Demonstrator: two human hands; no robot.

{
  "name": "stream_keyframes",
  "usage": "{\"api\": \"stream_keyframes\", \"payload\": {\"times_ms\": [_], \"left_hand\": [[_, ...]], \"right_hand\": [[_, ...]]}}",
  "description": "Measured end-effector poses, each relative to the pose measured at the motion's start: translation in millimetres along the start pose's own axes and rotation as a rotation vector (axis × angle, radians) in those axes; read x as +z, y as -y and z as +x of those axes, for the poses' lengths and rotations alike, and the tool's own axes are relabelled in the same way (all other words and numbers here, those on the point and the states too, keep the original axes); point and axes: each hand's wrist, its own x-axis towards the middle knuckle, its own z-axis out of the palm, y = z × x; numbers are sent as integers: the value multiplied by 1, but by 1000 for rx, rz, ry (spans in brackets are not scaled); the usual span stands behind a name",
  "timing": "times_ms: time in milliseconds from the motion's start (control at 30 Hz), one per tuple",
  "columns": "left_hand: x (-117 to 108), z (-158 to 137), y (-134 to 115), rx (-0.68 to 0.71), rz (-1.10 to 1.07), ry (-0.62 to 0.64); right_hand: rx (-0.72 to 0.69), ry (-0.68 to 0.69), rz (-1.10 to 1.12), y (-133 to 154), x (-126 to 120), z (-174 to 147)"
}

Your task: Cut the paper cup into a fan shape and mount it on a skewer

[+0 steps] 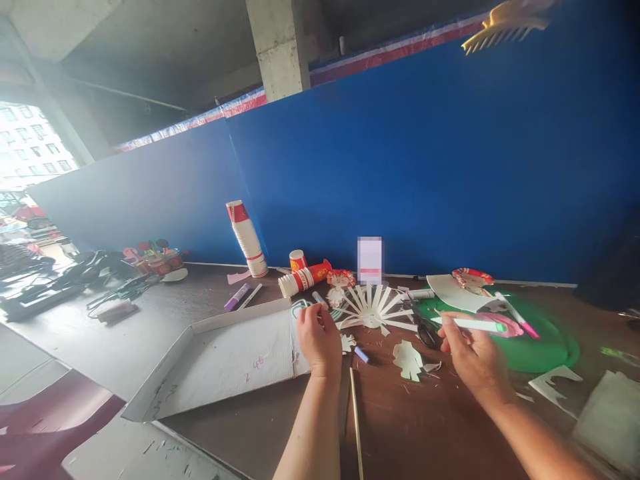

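My right hand (473, 353) is closed around a white marker with a green end (473, 324), held nearly level above a green sheet (553, 347). My left hand (319, 339) has its fingers curled together at a small white paper piece with a green edge (300, 305), over the right end of a shallow cardboard box lid (235, 357). Between the hands lies a paper cup cut into spread strips (373, 312). Black-handled scissors (426, 333) are close to my right fingertips. A pale green flower-shaped paper cutout (407, 360) and a blue-violet marker cap (361, 355) lie nearer me.
A tall leaning stack of paper cups (247, 240) stands by the blue partition (425, 167). Red and white cups (305, 279) lie behind my left hand. A purple marker (237, 298), a pink marker (520, 317) and a thin wooden stick (356, 420) rest on the table.
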Motion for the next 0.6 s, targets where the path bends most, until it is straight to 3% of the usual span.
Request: {"api": "stream_keyframes", "payload": {"times_ms": [167,300,433,600], "left_hand": [[-3,-6,6,7,321,421],[-8,-14,2,101,411,616],[-7,-15,-13,137,414,692],[1,-15,-24,200,289,670]], "right_hand": [[-34,48,7,-5,6,2],[-28,90,16,-7,7,2],[-44,144,22,-3,6,0],[-102,158,22,-4,8,-1]]}}
